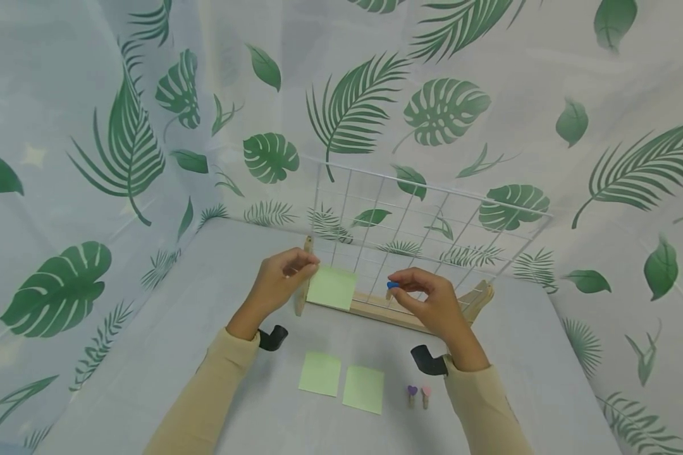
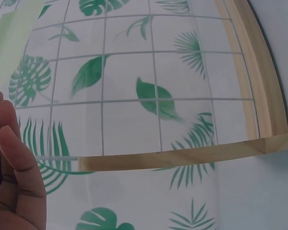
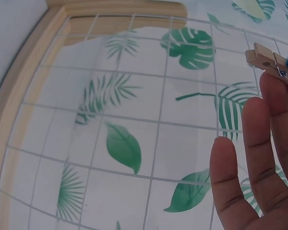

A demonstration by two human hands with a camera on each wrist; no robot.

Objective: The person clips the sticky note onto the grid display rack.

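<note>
Desk [image 1: 279, 430]: pale, smooth surface, enclosed by white sheeting [image 1: 523, 82] printed with green leaves.
Wire grid [image 2: 156, 99], one: white, leaning back on a wooden base [image 1: 375, 311].
Green note [image 1: 332, 287], one: before the grid's lower left part, upper left corner pinched by left hand [image 1: 281, 281]; contact with wires cannot be told.
Blue-topped wooden peg [image 3: 264, 56], one: right of that note, apart, pinched by right hand [image 1: 429, 297].
Loose notes [image 1: 320, 374], two, green: side by side on desk.
Heart pegs [image 1: 412, 395], two, purple and pink: just beside each other, right of loose notes.
</note>
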